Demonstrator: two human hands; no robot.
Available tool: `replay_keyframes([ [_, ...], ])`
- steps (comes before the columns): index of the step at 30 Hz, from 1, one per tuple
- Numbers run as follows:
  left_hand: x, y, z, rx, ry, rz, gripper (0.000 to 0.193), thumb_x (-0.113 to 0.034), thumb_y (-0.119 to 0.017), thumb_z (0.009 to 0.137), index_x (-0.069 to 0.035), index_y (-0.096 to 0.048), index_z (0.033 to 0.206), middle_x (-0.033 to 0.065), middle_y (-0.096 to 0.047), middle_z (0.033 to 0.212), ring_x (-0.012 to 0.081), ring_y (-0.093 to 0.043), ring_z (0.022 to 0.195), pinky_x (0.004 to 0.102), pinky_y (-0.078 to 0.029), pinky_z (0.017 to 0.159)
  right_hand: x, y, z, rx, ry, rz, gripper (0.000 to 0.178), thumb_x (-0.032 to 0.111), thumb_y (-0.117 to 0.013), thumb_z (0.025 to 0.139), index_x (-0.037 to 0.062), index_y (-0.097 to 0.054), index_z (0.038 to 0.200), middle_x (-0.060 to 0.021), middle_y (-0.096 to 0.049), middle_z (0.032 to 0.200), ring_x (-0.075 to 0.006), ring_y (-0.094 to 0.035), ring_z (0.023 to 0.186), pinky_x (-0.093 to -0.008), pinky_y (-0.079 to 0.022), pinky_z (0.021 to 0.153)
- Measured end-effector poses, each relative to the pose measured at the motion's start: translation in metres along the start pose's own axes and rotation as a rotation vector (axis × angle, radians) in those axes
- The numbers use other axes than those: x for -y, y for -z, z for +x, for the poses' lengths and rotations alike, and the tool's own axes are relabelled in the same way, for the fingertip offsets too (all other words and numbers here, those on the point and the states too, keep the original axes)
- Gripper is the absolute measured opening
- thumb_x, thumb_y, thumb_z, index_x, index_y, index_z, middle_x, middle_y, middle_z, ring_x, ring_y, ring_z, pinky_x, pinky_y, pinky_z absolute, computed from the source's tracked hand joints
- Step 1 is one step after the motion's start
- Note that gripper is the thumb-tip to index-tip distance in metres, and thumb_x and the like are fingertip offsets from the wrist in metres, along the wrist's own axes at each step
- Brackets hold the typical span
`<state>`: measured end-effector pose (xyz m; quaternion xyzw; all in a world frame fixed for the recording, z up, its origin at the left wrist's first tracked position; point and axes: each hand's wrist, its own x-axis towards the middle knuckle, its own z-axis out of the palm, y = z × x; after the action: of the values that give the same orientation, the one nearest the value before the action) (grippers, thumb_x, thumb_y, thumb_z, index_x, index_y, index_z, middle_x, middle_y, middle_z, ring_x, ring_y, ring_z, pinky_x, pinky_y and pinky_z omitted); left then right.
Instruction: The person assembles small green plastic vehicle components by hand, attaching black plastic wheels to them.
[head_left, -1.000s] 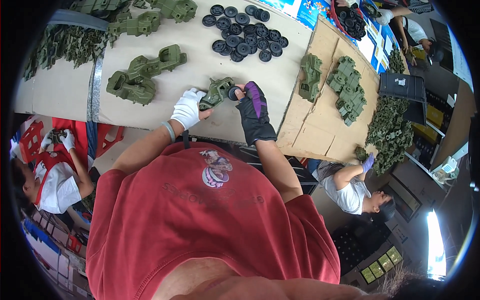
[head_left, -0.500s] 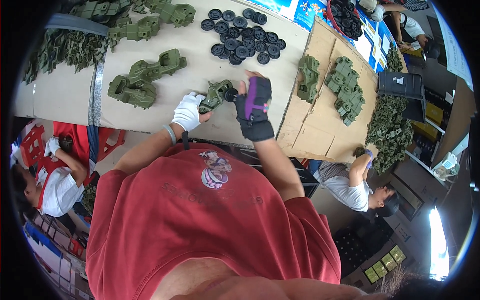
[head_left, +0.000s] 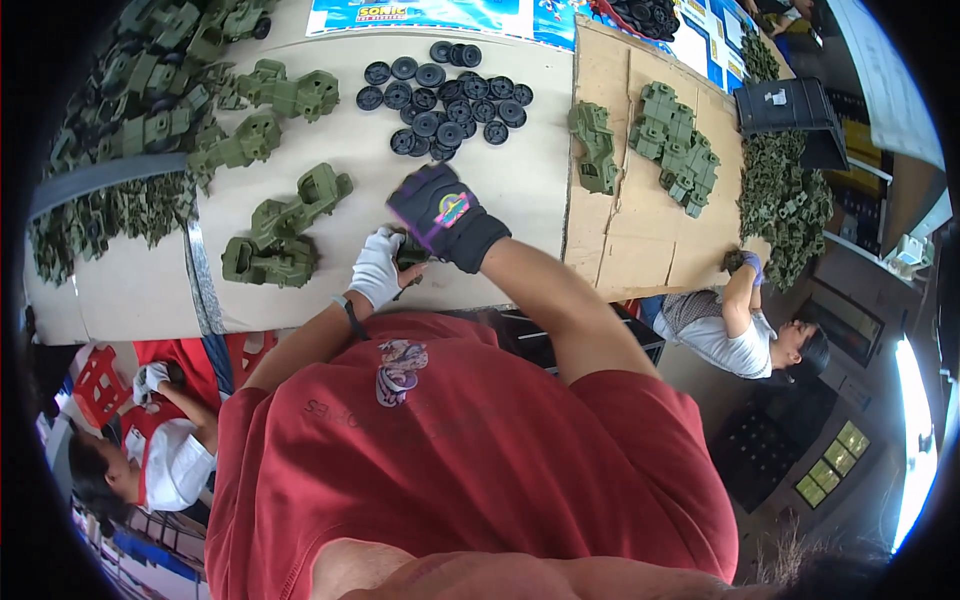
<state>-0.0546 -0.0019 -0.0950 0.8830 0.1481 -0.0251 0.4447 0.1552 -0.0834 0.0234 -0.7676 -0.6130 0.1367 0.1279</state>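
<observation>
While the white-gloved left hand (head_left: 378,268) pinches a green toy body (head_left: 410,252), its long axis mostly hidden, the black-gloved right hand (head_left: 434,208), fingers unreadable, lies nearer the black wheels (head_left: 458,110) just beyond.

There are 1 white-gloved left hand (head_left: 378,268) and 1 dark-gloved right hand (head_left: 442,215). In the left hand is 1 green vehicle body (head_left: 409,254). On the worktop (head_left: 510,185), 2 loose bodies (head_left: 266,262) lie nearby, with more than 20 black wheels (head_left: 425,124), partly overlapping. 1 cardboard sheet (head_left: 645,240) carries 1 separate body (head_left: 596,150) and 1 cluster of bodies (head_left: 675,146).
</observation>
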Motion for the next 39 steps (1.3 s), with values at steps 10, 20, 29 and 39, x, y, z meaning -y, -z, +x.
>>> replay_keyframes([
  [10,-0.030,0.025,0.009,0.099,0.065,0.045,0.056,-0.040,-0.092,0.077,0.001,-0.074,0.111,0.0233,-0.066,0.122,0.0442,-0.063,0.111,0.0504,-0.054,0.097,-0.009,-0.023,0.002,-0.246,-0.586,0.079,0.021,0.029,-0.067,0.097,0.0079,-0.070,0.099,-0.0184,-0.071,0.094,-0.0405,-0.068,0.093,-0.0543,-0.052,0.080],
  [20,-0.036,-0.032,-0.025,0.003,0.369,-0.294,0.062,-0.043,-0.092,0.085,0.000,-0.067,0.123,0.0174,-0.070,0.119,0.0332,-0.068,0.107,0.0446,-0.055,0.096,-0.061,-0.041,-0.029,-0.579,-0.572,0.145,0.037,0.015,-0.072,0.089,0.0077,-0.069,0.125,-0.0195,-0.070,0.127,-0.0409,-0.067,0.108,-0.0526,-0.053,0.095],
  [29,-0.093,0.032,-0.026,0.655,0.316,-0.197,0.060,-0.040,-0.085,0.090,-0.004,-0.066,0.134,0.0210,-0.073,0.118,0.0321,-0.073,0.103,0.0450,-0.058,0.088,-0.097,-0.017,-0.090,-0.120,-0.516,-0.040,0.030,0.023,-0.082,0.084,0.0142,-0.073,0.111,-0.0133,-0.073,0.111,-0.0364,-0.067,0.104,-0.0539,-0.051,0.089],
  [39,-0.112,0.042,0.057,0.266,-0.479,0.781,0.093,-0.024,-0.097,0.066,-0.018,-0.058,0.150,0.0154,-0.060,0.138,0.0412,-0.062,0.125,0.0479,-0.055,0.102,-0.121,-0.015,-0.095,-0.203,-0.363,0.065,0.014,0.017,-0.078,0.084,0.0086,-0.071,0.094,-0.0175,-0.071,0.098,-0.0407,-0.067,0.098,-0.0522,-0.054,0.085],
])
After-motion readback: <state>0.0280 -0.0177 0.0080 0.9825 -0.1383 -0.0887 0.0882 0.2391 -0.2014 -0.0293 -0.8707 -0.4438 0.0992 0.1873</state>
